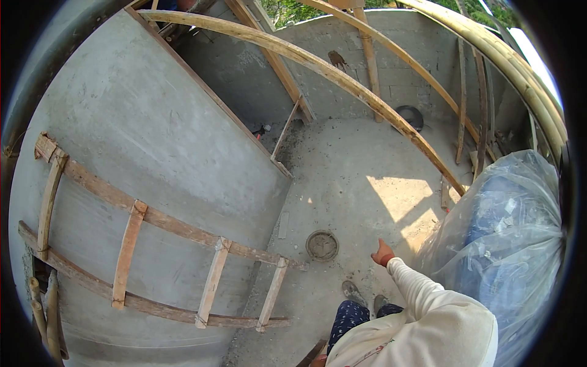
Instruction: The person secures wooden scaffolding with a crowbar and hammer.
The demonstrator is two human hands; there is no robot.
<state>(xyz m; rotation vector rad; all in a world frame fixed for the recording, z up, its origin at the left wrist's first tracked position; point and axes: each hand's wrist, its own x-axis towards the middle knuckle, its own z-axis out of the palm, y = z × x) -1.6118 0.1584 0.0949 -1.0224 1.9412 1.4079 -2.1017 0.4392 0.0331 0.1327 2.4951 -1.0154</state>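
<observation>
My right arm, in a cream sleeve [419,284], reaches forward over the concrete floor. At its end, my right hand [383,252] has one finger stretched out, with nothing visible in it. To its left, apart from it, a round bucket [322,232] of grey wet mortar stands on the floor. Only a small part of my left hand [318,362] shows at the bottom edge, beside a dark piece of wood [312,353]; its fingers are hidden. My shoes [354,292] are below the bucket.
A wooden ladder [128,254] leans along the plastered wall [153,122] at left. Bent bamboo strips [342,76] arch overhead. Clear plastic sheeting [452,244] wraps something blue [501,226] at right. A black round tub [409,117] lies by the back wall.
</observation>
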